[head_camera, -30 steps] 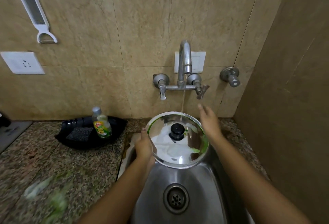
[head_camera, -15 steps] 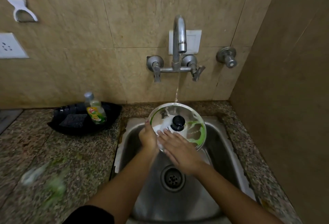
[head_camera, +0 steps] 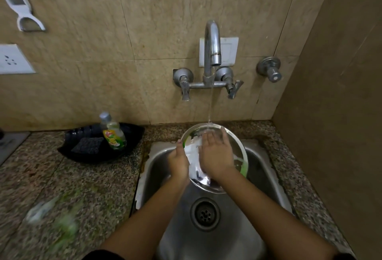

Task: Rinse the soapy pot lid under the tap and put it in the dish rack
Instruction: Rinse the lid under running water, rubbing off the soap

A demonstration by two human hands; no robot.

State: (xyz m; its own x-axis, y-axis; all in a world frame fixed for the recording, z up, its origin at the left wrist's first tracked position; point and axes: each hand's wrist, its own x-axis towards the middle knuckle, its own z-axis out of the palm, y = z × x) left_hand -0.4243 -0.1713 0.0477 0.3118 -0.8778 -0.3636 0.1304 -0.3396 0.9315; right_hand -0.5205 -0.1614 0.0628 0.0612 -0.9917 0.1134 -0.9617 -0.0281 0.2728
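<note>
Right hand [head_camera: 215, 154] flat on lid [head_camera: 237, 146]

A pot lid [head_camera: 237, 152] is held tilted over the sink [head_camera: 258, 177], gripped at its left edge by the left hand [head_camera: 178, 161]. The right hand [head_camera: 216, 156] is laid flat on its face. Water from the tap [head_camera: 211, 48] is seen landing near the lid's upper rim. A soap bottle [head_camera: 112, 133] is propped in a black tray [head_camera: 132, 141] on the counter [head_camera: 82, 177].
</note>
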